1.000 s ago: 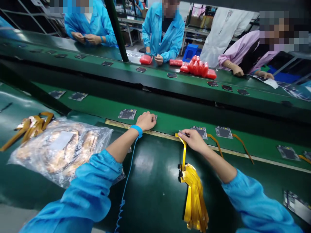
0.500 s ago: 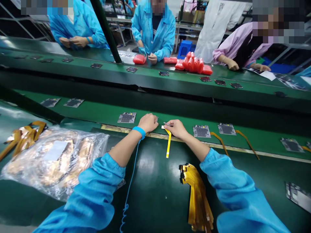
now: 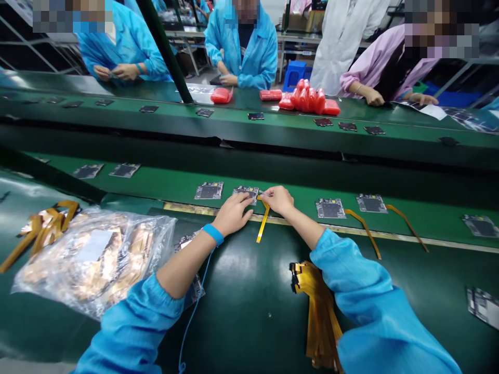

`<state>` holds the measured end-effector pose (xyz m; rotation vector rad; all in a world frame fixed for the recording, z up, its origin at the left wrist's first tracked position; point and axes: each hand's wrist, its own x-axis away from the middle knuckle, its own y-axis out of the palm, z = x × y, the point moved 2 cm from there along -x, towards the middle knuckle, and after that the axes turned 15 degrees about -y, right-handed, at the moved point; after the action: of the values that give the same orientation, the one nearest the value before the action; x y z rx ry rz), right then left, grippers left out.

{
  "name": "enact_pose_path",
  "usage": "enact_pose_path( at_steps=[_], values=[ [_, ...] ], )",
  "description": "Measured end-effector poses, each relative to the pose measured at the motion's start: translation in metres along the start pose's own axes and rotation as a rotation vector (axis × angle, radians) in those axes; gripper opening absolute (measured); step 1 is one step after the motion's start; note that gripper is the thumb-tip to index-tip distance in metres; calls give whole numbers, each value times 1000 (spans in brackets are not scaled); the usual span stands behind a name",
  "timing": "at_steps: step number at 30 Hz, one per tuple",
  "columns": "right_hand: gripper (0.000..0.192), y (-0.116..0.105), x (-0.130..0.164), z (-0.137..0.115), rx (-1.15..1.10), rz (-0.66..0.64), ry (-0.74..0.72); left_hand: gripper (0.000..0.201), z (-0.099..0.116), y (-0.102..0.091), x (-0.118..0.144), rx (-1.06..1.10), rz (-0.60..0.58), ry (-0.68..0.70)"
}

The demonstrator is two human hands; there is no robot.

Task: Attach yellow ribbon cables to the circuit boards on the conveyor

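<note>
Both hands meet at a circuit board on the green belt.

The left hand (image 3: 234,213) lies open, its fingertips on the near edge of the board (image 3: 246,193). The right hand (image 3: 277,200) pinches the top end of a yellow ribbon cable (image 3: 262,224) at the board's right side; the cable trails down over the belt's edge onto the counter (image 3: 249,291). A stack of cables (image 3: 317,311) lies near the right sleeve, a plastic bag (image 3: 93,259) to the left.
</note>
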<state>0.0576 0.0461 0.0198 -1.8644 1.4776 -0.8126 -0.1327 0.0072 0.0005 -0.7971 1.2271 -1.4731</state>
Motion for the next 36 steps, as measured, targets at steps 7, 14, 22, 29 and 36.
enact_pose_path(
  at_steps=[7,14,22,29,36],
  values=[
    [16,-7,4,4,19,-9,-2,47,8,10,7,-7,-3,0],
    [15,-10,5,15,20,-4,1,47,13,15,10,-6,13,28],
    [14,-15,7,23,21,-16,3,48,13,19,11,-17,14,86],
    [12,-22,6,23,24,-69,-10,48,15,16,11,-60,-14,134],
    [14,-25,6,26,8,-81,29,58,29,24,14,-111,-48,134]
  ],
)
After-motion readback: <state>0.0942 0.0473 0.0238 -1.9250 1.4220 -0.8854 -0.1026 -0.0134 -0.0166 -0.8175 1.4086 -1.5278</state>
